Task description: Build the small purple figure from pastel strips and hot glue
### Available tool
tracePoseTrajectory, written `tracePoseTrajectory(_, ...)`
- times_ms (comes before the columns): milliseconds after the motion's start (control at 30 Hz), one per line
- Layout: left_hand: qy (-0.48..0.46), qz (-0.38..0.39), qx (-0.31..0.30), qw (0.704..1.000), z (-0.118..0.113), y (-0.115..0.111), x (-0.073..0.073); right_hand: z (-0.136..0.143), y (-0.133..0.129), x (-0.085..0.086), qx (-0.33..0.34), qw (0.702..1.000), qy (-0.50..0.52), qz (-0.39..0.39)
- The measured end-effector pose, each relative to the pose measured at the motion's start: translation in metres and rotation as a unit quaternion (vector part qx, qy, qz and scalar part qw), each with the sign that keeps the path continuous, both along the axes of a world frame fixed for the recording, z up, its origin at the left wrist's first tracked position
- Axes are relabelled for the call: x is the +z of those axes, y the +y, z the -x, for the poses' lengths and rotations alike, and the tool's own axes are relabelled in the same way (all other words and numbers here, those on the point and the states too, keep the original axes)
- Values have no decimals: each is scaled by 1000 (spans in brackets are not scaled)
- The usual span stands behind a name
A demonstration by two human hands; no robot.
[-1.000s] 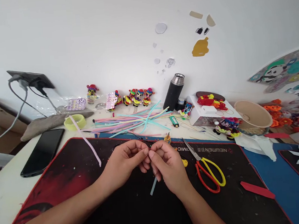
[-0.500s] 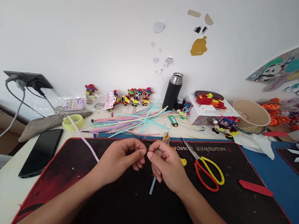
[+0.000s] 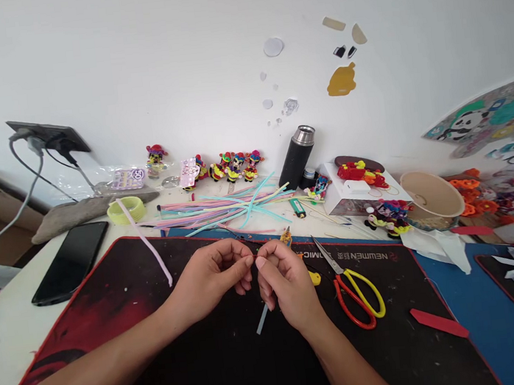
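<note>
Over the middle of a black desk mat (image 3: 202,370), my left hand (image 3: 215,279) and my right hand (image 3: 289,281) meet with thumbs and forefingers pinched. Between the fingertips shows a tiny bit of thin red strand (image 3: 254,256); most of it is hidden by the fingers. Below my right hand, a pale translucent stick (image 3: 262,319) pokes out over the mat. Scissors (image 3: 346,281) with one red and one yellow handle lie to the right of that hand. A small yellow piece (image 3: 315,278) sits beside its knuckles. A lilac pipe cleaner (image 3: 145,241) lies left of my left hand.
Behind the mat lies a bundle of pastel pipe cleaners (image 3: 226,209). Several small colourful figures (image 3: 233,167) stand along the wall near a black thermos (image 3: 297,157). A phone (image 3: 70,264) and a yellow-green ring (image 3: 125,211) are at left; a beige bowl (image 3: 432,195) is at right.
Both hands have shifted very slightly, still pinching together. My left hand moved a little right, and the near end of the lilac pipe cleaner now shows beside it.
</note>
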State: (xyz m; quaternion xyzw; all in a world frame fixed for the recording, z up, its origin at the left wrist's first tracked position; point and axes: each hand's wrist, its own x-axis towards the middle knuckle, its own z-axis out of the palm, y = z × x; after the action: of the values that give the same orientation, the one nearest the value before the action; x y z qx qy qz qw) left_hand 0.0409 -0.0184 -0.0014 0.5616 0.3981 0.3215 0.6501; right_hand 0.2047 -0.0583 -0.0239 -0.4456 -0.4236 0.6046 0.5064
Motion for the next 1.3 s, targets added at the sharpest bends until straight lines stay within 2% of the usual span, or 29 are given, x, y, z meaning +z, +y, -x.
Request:
tracePoseTrajectory(267,-2,-4,5,1000,0,-5,-1,0,-1,1,-4,1000,-16,-14)
tracePoseTrajectory(467,1,31,-63,998,8,10,4,-1,-2,2,7,1000,-10,-10)
tracePoseTrajectory(700,32,21,-69,997,17,18,12,0,-3,3,27,999,-8,-18)
tracePoseTrajectory(800,26,-18,-64,997,17,14,11,1,-3,2,27,999,-5,-18)
tracePoseTrajectory(900,65,-113,-68,989,17,10,11,1,-3,0,29,999,-1,-18)
tracePoseTrajectory(1033,138,-280,-57,948,17,6,14,-1,-1,-1,29,999,2,-14)
tracePoseTrajectory(1100,146,-326,-51,932,17,6,14,-1,0,-1,31,999,1,-9)
tracePoseTrajectory(1200,154,-325,-44,932,16,6,12,-1,2,-2,37,999,1,-1)
tracePoseTrajectory(1300,161,-280,-24,946,15,7,11,-1,2,-2,37,999,-2,2)
